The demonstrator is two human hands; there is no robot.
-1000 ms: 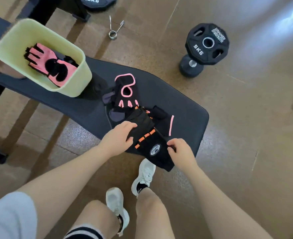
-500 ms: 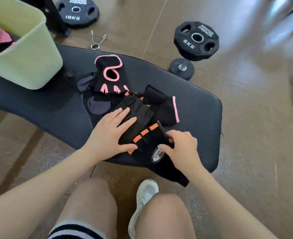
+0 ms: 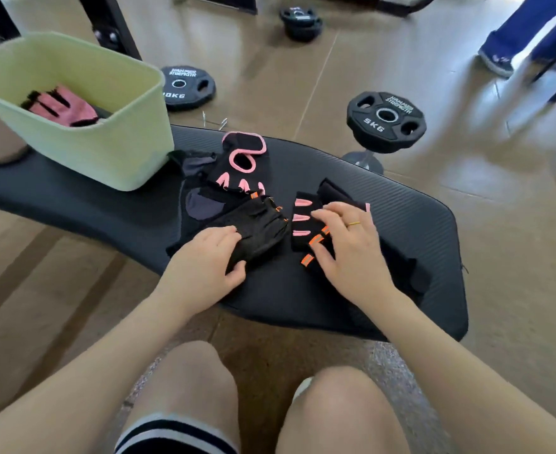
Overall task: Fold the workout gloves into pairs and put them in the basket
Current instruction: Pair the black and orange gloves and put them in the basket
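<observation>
A tan tiled floor (image 3: 384,60) fills the room, glossy with glare toward the right, where a second person's blue trouser legs and a shoe (image 3: 496,62) are smeared by blur and cut by the frame edge. Across the floor lies a long black padded bench (image 3: 401,244), ribbed on top, its left end running out of view. On its left part stands the pale green basket (image 3: 113,152), holding a pink glove (image 3: 62,108) whose lower half the basket wall hides. Black weight plates dot the floor: one marked 5KG (image 3: 386,121) leaning on a small stand beyond the bench, one flat plate (image 3: 188,86) behind the basket with its first digit covered, and a far stack (image 3: 301,22) too small to read. Black frame legs (image 3: 113,24) rise at the top left. On the bench the workout gloves are heaped: a black glove with pink trim (image 3: 242,165) lies near the basket over a grey-patched one (image 3: 201,204). The left hand (image 3: 204,267) grips a black mesh glove (image 3: 260,231), thumb under its edge. The right hand (image 3: 352,253), wearing a thin gold ring (image 3: 354,223), presses flat with straight fingers on an orange-striped black glove (image 3: 312,253) lying over a pink-striped one (image 3: 303,217); how the two overlap beneath the palm is hidden. Bare knees fill the bottom.
</observation>
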